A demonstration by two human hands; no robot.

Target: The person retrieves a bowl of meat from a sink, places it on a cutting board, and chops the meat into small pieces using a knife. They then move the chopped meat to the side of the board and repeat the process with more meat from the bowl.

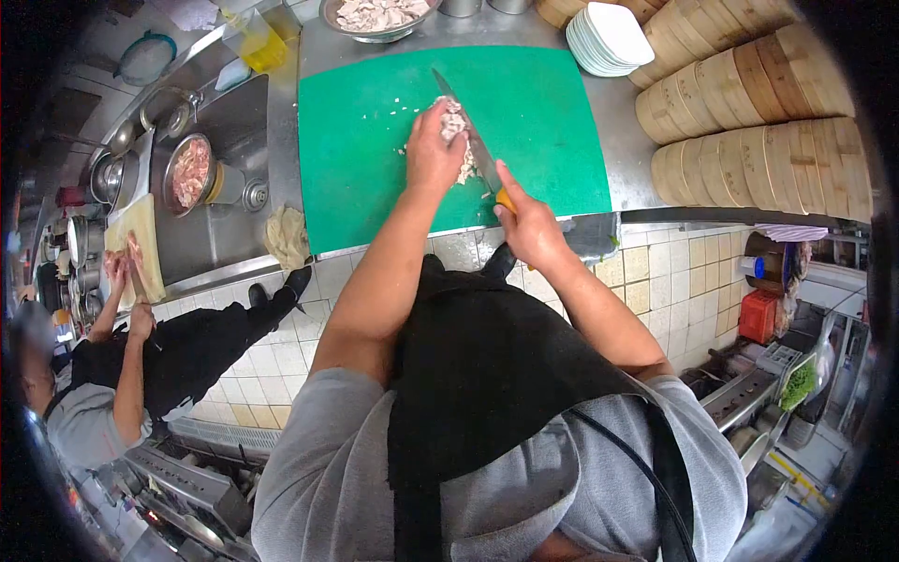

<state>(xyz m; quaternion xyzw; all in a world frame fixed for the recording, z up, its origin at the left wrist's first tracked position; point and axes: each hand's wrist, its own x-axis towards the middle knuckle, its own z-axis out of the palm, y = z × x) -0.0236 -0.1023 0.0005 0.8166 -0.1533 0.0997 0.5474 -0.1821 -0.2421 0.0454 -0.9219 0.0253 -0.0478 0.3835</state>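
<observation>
My right hand (532,230) grips the yellow handle of a long kitchen knife (480,150), its blade pointing away from me and slightly left. Beside the blade, my left hand (433,155) curls its fingers over a small heap of pale chopped meat (454,125). The meat lies on a large green cutting board (534,108), up against the knife's left side. More small bits lie under the hand and near the blade, and a few are scattered to the left. My left fingertips are partly hidden.
A metal bowl of pale sliced meat (376,36) stands behind the board. White plates (613,39) and bamboo steamers (749,169) are stacked at right. Left are a sink (229,140), a bowl of raw meat (190,173) and a co-worker (103,375) cutting meat on another board (140,225).
</observation>
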